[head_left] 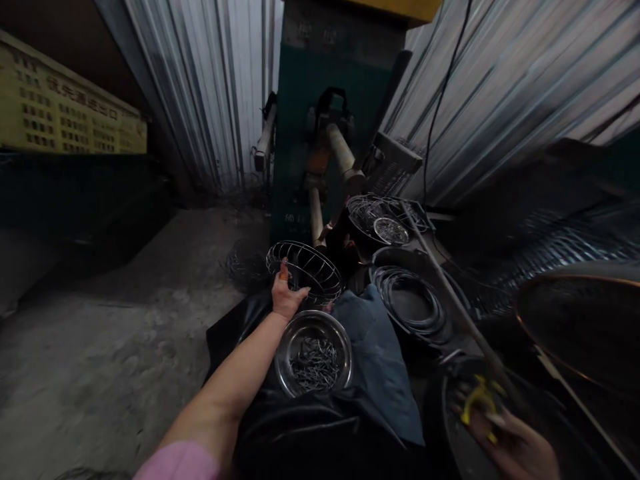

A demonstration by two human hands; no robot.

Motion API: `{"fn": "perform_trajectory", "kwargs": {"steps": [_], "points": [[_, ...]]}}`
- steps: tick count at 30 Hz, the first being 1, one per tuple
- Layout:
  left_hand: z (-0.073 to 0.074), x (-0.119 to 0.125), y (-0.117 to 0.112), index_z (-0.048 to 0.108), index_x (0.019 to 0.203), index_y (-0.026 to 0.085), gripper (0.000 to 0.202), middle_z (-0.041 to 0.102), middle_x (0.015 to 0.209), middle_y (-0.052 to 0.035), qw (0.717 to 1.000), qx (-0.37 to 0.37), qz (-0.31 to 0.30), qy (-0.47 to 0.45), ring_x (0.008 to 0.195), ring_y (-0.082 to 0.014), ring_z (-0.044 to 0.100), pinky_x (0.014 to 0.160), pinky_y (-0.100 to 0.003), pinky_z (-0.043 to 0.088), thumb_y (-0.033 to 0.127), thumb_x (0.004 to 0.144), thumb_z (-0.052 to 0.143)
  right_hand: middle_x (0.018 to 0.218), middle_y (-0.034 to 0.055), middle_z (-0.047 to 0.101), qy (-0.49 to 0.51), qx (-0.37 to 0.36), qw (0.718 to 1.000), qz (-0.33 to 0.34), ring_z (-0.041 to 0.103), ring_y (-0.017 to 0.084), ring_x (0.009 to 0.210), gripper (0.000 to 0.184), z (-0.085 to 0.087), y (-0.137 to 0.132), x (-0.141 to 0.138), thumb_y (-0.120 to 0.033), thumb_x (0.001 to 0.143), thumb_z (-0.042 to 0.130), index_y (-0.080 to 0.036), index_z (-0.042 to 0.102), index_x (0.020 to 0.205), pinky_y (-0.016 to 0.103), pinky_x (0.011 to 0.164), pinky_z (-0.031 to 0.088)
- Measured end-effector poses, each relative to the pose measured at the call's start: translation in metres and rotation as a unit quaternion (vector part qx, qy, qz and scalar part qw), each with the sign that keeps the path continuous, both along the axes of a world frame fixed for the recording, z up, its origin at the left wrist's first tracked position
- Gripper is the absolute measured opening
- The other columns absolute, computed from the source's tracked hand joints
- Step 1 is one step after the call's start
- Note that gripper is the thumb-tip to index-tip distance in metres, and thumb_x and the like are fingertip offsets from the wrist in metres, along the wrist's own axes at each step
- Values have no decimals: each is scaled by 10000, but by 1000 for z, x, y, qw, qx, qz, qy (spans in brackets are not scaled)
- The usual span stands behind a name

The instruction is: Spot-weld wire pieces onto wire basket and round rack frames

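Note:
My left hand (286, 297) reaches forward and grips the near rim of a round wire basket frame (305, 270), which sits in front of a green machine (330, 127). Just below that hand a shiny metal bowl (313, 353) holding several small metal pins rests on my lap over black cloth. At the lower right, my right hand (505, 440) is blurred; its fingers close around a yellow object (477, 400) beside a long thin metal rod (450, 293). A pink sleeve covers my left upper arm.
Coils of dark wire rings (410, 300) lie to the right of a blue cloth (373, 347). More wire baskets (383, 217) are stacked behind them. Corrugated metal walls stand behind and to the right. Bare concrete floor (100, 333) spreads to the left. A large dark round pan (580, 327) is at right.

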State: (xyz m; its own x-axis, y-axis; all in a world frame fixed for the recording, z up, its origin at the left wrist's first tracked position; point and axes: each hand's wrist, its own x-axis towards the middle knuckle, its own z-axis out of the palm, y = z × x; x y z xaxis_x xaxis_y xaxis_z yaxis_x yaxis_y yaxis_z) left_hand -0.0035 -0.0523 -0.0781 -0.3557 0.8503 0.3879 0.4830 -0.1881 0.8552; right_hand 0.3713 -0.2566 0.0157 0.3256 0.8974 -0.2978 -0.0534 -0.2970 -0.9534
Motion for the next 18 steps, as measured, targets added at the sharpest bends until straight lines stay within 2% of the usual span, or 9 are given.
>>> {"fn": "perform_trajectory", "kwargs": {"steps": [2,4,7,9,12,18], "points": [[0,0,-2,348,1442,219,993,545,943,-25,999,16,-28,32,835,-193,566,842,-353,481,230,568,820,736,55,675,74,-28,997,8,635,235,650,287,6,30,-32,-226,479,640,-239,689,761,365,566,517],[-2,0,-3,338,1444,226,972,560,1003,-45,996,37,-51,69,891,-210,573,867,-360,475,239,592,805,722,56,671,156,-44,984,79,616,206,650,353,20,56,-74,-192,427,609,-212,698,767,311,564,491],[-6,0,-1,324,1449,211,964,571,1064,-73,990,60,-74,101,950,-233,576,883,-367,473,268,610,795,662,30,623,199,-47,958,203,545,142,592,279,41,84,-134,-178,455,643,-184,682,731,242,524,426],[-8,0,1,319,1451,209,946,573,1102,-86,988,63,-85,110,968,-238,577,885,-367,476,285,629,781,619,15,574,213,-52,946,241,483,103,533,201,48,95,-161,-198,488,675,-158,659,684,215,478,368],[-10,-1,2,322,1448,211,922,569,1150,-96,986,62,-102,116,991,-243,578,897,-369,479,291,645,766,579,-6,522,219,-64,942,245,431,82,500,185,47,106,-177,-224,522,705,-144,626,669,197,438,305],[-12,3,6,292,1468,202,907,524,1261,-114,980,90,-131,121,1042,-238,572,931,-360,472,248,673,726,557,-24,503,209,-68,954,202,428,82,496,194,42,116,-177,-217,533,688,-149,579,679,193,426,280]]}}
